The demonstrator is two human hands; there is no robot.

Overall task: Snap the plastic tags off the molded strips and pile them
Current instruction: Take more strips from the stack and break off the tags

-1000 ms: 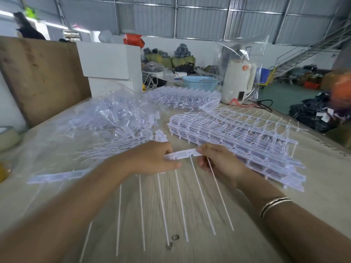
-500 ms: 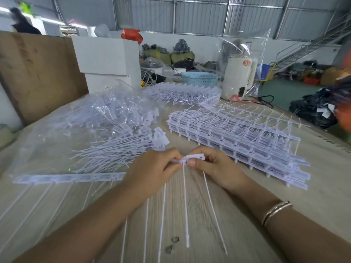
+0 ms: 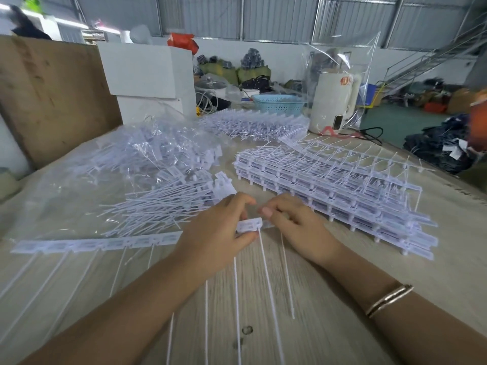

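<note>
Head view: the left hand point(image 3: 213, 233) pinches a white tag point(image 3: 249, 225) above the table point(image 3: 329, 325); its fingertips hide the tag's left end. The right hand point(image 3: 295, 225) curls beside it, apparently pinching another tag, mostly hidden. Loose tags point(image 3: 158, 206) pile left, strips point(image 3: 329, 185) stack right.

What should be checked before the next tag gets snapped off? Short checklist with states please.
1. Left hand grips the white plastic tag head: ok.
2. Right hand pinches the next piece of the strip: cannot tell, its fingers hide the contact.
3. Tag separated from its neighbour: cannot tell.
4. Thin white tails hang free over the wooden table, untangled: ok.
5. Pile of loose snapped white tags sits beside the left hand, in reach: ok.
6. Stack of unsnapped white molded strips lies beside the right hand: ok.
</note>
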